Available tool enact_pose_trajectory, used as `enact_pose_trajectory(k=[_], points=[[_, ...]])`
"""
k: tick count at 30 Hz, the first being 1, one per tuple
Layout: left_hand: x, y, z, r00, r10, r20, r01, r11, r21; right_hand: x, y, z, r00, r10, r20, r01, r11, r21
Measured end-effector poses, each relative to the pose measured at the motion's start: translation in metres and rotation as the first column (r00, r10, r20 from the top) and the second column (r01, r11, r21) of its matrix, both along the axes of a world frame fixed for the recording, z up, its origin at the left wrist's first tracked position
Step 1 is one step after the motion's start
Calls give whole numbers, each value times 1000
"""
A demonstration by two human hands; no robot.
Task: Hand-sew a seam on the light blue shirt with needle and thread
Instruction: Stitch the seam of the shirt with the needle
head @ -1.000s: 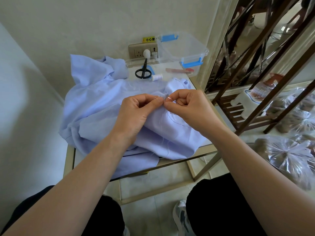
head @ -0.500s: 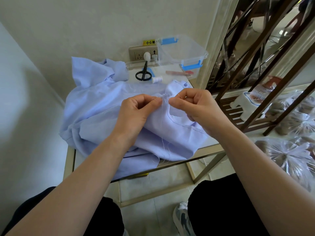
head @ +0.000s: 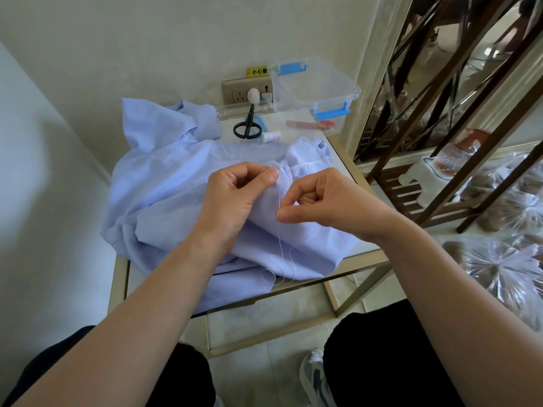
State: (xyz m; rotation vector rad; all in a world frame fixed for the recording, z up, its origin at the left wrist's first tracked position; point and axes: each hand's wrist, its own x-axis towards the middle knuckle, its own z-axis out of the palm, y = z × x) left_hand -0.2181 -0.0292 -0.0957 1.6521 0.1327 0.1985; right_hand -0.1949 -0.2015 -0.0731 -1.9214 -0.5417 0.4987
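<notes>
Black scissors, a white spool and a clear plastic box sit at the back of the small table, behind the light blue shirt heaped across it. Both forearms reach over the cloth, the left hand pinching a fold at the seam, the right hand curled, pinching the thread; the needle I cannot make out.

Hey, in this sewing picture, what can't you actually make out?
Head view only.
- Needle: too small to find; the right hand pinching the thread may hide it.
- New stitches: too fine; the left hand gripping the shirt covers part.
- Pink item: blurred through the clear box wall.
- Yellow sticker: text cut off by the box.
</notes>
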Motion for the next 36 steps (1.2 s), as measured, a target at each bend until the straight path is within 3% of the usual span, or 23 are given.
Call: enact_pose_trajectory(k=[10,12,15,17,26,36], points=[[-2,0,3,1000,-11,14,11,1000,7,1,-11,0,989,138,-59,-144,981,-130],[-2,1,3,1000,-8,12,8,1000,6,6,-15,1,996,60,-71,-67,993,-96],[-2,1,2,999,-34,19,33,999,27,17,-20,-3,981,-151,-117,165,980,115],[-4,-1,3,996,-83,25,81,994,72,19,-18,-6,968,-214,-130,236,955,180],[0,8,4,987,-155,-46,161,966,203,18,-17,-12,971,-226,-75,234,962,139],[-1,10,10,978,-209,-10,205,948,244,15,-18,-14,978,-201,-51,206,964,165]])
